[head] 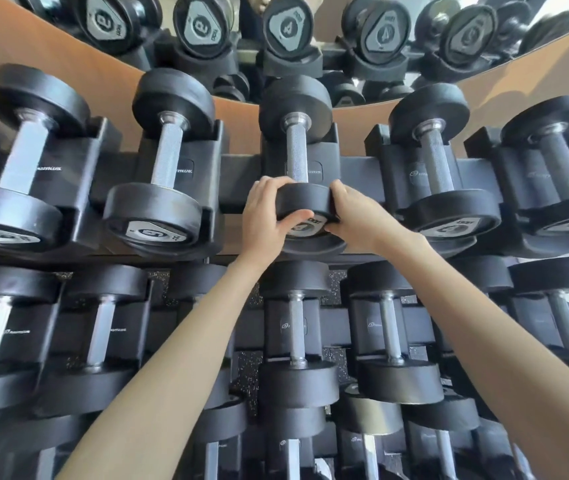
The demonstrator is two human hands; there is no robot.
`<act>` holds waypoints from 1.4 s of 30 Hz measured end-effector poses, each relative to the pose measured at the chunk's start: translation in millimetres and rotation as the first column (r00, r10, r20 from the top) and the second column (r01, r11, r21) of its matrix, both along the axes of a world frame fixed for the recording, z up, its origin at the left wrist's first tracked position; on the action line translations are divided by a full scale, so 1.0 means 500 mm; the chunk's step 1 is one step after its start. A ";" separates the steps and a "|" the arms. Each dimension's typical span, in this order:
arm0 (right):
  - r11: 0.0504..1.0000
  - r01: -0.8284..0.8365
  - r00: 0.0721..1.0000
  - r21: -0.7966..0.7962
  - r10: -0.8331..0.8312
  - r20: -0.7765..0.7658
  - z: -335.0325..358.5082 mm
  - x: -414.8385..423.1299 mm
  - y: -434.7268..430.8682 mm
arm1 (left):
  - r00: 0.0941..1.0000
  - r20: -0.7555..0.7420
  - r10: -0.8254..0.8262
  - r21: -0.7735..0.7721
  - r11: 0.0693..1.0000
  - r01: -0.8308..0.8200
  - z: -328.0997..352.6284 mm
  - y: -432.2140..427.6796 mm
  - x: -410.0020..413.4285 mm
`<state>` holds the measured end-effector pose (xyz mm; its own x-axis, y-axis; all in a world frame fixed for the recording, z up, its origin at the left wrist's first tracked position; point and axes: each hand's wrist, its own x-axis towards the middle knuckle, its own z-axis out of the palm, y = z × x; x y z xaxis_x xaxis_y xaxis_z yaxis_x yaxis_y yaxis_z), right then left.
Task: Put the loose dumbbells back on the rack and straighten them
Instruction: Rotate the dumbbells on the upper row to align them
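A black dumbbell with round ends and a silver metal bar point(296, 157) lies in its holder in the middle of the top row of the black metal rack point(241, 168). It points straight from near to far. Both hands hold its near end. The left hand point(265, 216) grips the left side, with its fingers curled over the edge and its thumb on the flat front. The right hand point(355, 216) grips the right side the same way. More black dumbbells sit in holders to the left point(158, 199) and right point(445, 199), and more fill the rows below. Behind the rack is a brown wooden wall point(68, 57) and, farther up, a mirror point(425, 8).
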<state>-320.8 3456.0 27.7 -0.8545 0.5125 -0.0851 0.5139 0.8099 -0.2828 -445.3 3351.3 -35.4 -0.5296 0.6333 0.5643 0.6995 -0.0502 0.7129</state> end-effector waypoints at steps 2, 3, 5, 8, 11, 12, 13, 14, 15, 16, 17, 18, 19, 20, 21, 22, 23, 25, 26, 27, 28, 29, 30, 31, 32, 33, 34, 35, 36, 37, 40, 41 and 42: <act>0.990 -0.038 0.999 0.139 0.033 0.036 0.024 -0.004 -0.011 | 0.986 0.170 -0.002 0.067 0.998 -0.010 -0.012 -0.005 0.001; 0.981 -0.052 0.998 0.188 0.043 0.051 0.035 -0.005 -0.015 | 0.972 0.233 0.004 0.096 0.995 -0.027 -0.023 -0.005 0.004; 0.972 -0.068 0.997 0.224 0.057 0.053 0.052 -0.006 -0.022 | 0.942 0.334 0.030 0.130 0.989 -0.077 -0.046 -0.001 0.010; 0.981 -0.063 0.998 0.185 0.065 -0.003 0.057 -0.012 -0.029 | 0.895 0.445 0.035 0.154 0.981 -0.115 -0.067 0.006 0.013; 0.986 -0.032 0.995 0.165 0.046 -0.085 0.038 -0.002 -0.032 | 0.898 0.439 -0.018 0.147 0.988 -0.052 -0.069 0.008 0.014; 0.987 -0.010 0.993 0.161 0.029 -0.116 0.029 0.004 -0.031 | 0.908 0.418 -0.032 0.139 0.990 -0.029 -0.066 0.006 0.014; 0.988 0.013 0.990 0.156 0.010 -0.144 0.021 0.011 -0.031 | 0.916 0.398 -0.046 0.130 0.992 -0.007 -0.061 0.004 0.015; 0.988 0.029 0.987 0.152 -0.004 -0.163 0.014 0.016 -0.032 | 0.920 0.387 -0.060 0.118 0.993 0.015 -0.057 0.002 0.017; 0.988 0.040 0.984 0.149 -0.013 -0.179 0.010 0.019 -0.033 | 0.920 0.384 -0.071 0.102 0.994 0.034 -0.054 -0.001 0.017; 0.989 0.047 0.982 0.143 -0.020 -0.188 0.008 0.020 -0.035 | 0.919 0.387 -0.076 0.077 0.996 0.050 -0.051 -0.004 0.017; 0.990 0.050 0.981 0.132 -0.024 -0.193 0.009 0.019 -0.038 | 0.917 0.392 -0.075 0.044 0.997 0.063 -0.047 -0.009 0.018; 0.991 0.050 0.980 0.121 -0.025 -0.196 0.012 0.019 -0.042 | 0.915 0.396 -0.075 0.009 0.997 0.078 -0.043 -0.015 0.018; 0.992 0.050 0.981 0.114 -0.027 -0.194 0.016 0.019 -0.046 | 0.915 0.396 -0.074 -0.034 0.995 0.096 -0.038 -0.020 0.016; 0.992 0.053 0.982 0.112 -0.031 -0.185 0.020 0.020 -0.051 | 0.919 0.386 -0.074 -0.087 0.989 0.116 -0.032 -0.026 0.014; 0.992 0.057 0.985 0.117 -0.037 -0.170 0.025 0.022 -0.056 | 0.930 0.361 -0.071 -0.152 0.979 0.133 -0.025 -0.033 0.009; 0.990 0.062 0.988 0.128 -0.043 -0.150 0.030 0.024 -0.062 | 0.948 0.312 -0.060 -0.224 0.965 0.135 -0.017 -0.043 0.004; 0.986 0.067 0.991 0.151 -0.048 -0.127 0.036 0.027 -0.069 | 0.972 0.231 -0.043 -0.298 0.948 0.112 -0.006 -0.056 -0.003; 0.971 0.074 0.995 0.229 -0.055 -0.087 0.048 0.038 -0.086 | 0.999 0.029 -0.016 -0.394 0.919 0.026 0.024 -0.095 -0.011; 0.960 0.078 0.995 0.267 -0.057 -0.085 0.055 0.046 -0.095 | 0.998 -0.062 -0.011 -0.408 0.913 -0.015 0.042 -0.120 -0.013; 0.952 0.088 0.993 0.292 -0.063 -0.096 0.063 0.056 -0.104 | 0.990 -0.142 -0.012 -0.410 0.911 -0.048 0.059 -0.146 -0.013; 0.947 0.106 0.990 0.304 -0.072 -0.120 0.072 0.067 -0.115 | 0.977 -0.211 -0.014 -0.406 0.911 -0.075 0.074 -0.174 -0.012; 0.943 0.124 0.985 0.310 -0.080 -0.152 0.081 0.078 -0.128 | 0.962 -0.274 -0.009 -0.395 0.913 -0.104 0.089 -0.201 -0.010; 0.938 0.136 0.979 0.318 -0.078 -0.188 0.089 0.090 -0.141 | 0.942 -0.336 0.003 -0.379 0.915 -0.138 0.103 -0.228 -0.008; 0.932 0.140 0.973 0.335 -0.066 -0.222 0.096 0.103 -0.156 | 0.917 -0.399 0.022 -0.359 0.916 -0.178 0.115 -0.254 -0.006; 0.922 0.134 0.968 0.363 -0.043 -0.249 0.102 0.115 -0.172 | 0.887 -0.460 0.048 -0.340 0.913 -0.225 0.126 -0.281 -0.002; 0.911 0.122 0.963 0.395 -0.012 -0.269 0.107 0.126 -0.190 | 0.858 -0.507 0.080 -0.325 0.905 -0.276 0.135 -0.308 0.005; 0.900 0.105 0.959 0.423 0.021 -0.283 0.110 0.137 -0.209 | 0.835 -0.538 0.114 -0.316 0.891 -0.325 0.143 -0.336 0.016; 0.890 0.088 0.954 0.447 0.053 -0.294 0.112 0.148 -0.230 | 0.816 -0.560 0.142 -0.313 0.876 -0.367 0.149 -0.363 0.029; 0.883 0.071 0.948 0.464 0.085 -0.305 0.112 0.159 -0.252 | 0.801 -0.577 0.160 -0.313 0.862 -0.398 0.153 -0.389 0.045; 0.878 0.051 0.940 0.475 0.118 -0.319 0.108 0.168 -0.273 | 0.787 -0.592 0.174 -0.314 0.850 -0.424 0.153 -0.414 0.060; 0.876 -0.019 0.914 0.483 0.211 -0.347 0.082 0.183 -0.328 | 0.751 -0.630 0.197 -0.314 0.820 -0.479 0.141 -0.484 0.097; 0.880 -0.037 0.911 0.474 0.224 -0.345 0.068 0.186 -0.344 | 0.744 -0.637 0.201 -0.319 0.810 -0.493 0.133 -0.505 0.105; 0.888 -0.051 0.914 0.458 0.227 -0.337 0.052 0.187 -0.358 | 0.741 -0.641 0.201 -0.332 0.797 -0.504 0.124 -0.522 0.112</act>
